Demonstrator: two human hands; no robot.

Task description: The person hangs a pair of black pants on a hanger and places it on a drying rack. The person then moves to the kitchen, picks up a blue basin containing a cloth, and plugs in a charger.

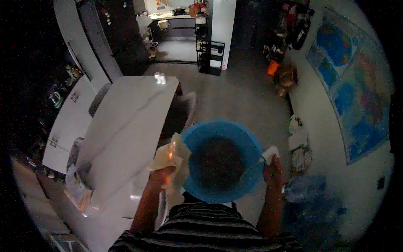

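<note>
A round blue basin [225, 129] is in front of my body, its inside dark and hard to make out. At its left rim, my left hand [161, 177] grips a crumpled cream cloth [178, 160], which has a small orange glow on it. The cloth covers my left fingertips and part of that rim. My right hand [274, 173] is at the opposite rim, closed on a white piece of cloth or paper [270, 152]. Whether either hand also holds the basin itself is hidden. A thin pale line runs across the basin's inner right side.
A long pale table [126, 123] with white containers [160, 78] at its far end stands to the left, chairs tucked along it. A black rack [209, 56] is near the kitchen opening. Bags [299, 141] and boxes [285, 77] line the right wall under a map [355, 91].
</note>
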